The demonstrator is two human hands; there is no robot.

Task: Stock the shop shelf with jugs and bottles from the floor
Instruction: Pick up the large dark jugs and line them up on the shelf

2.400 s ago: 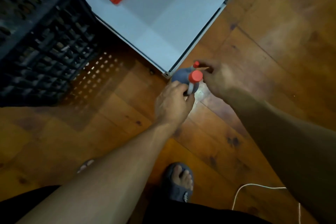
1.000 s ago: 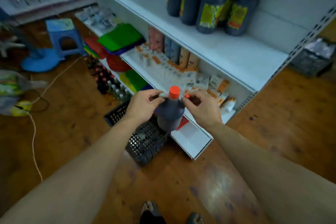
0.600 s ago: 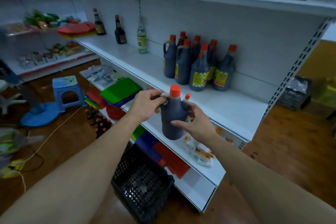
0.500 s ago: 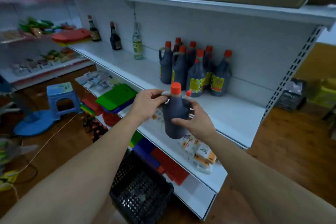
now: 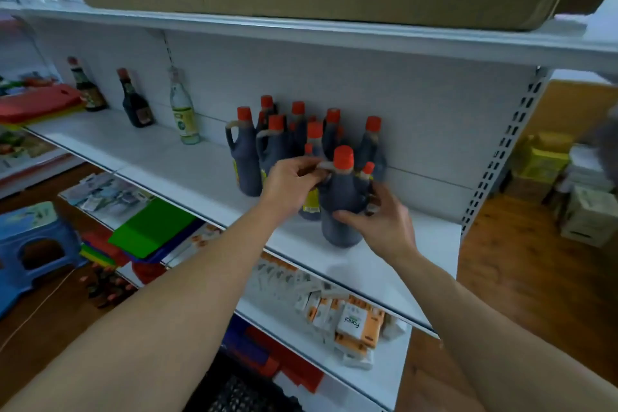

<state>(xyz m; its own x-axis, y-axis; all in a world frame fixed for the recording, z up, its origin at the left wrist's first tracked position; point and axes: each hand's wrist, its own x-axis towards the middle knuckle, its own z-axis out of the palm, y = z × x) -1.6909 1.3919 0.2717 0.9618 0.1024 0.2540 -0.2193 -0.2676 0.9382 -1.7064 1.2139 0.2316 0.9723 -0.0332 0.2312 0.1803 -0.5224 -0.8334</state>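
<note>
1. The jug (image 5: 341, 211) stands upright at centre frame, over the front of the shelf (image 5: 384, 264); its base is at or just above the board, I cannot tell which; the step looks to be setting it down before the row (image 5: 247, 160) of like jugs
2. To do it well: lower it flat, not on an edge; slide it back until just beside the row, gently, since the front ones stand close and may tip; free the belly first, the handle (image 5: 322, 165) last
3. The left hand (image 5: 294, 182) reaches in from lower left, fingers curled, pinching the handle beside the red cap (image 5: 343, 157)
4. The right hand (image 5: 384, 221) comes from lower right, thumb across the belly, fingers wrapped round the far side; a small bottle (image 5: 368, 168) shows just above them, whether gripped too I cannot tell
</note>
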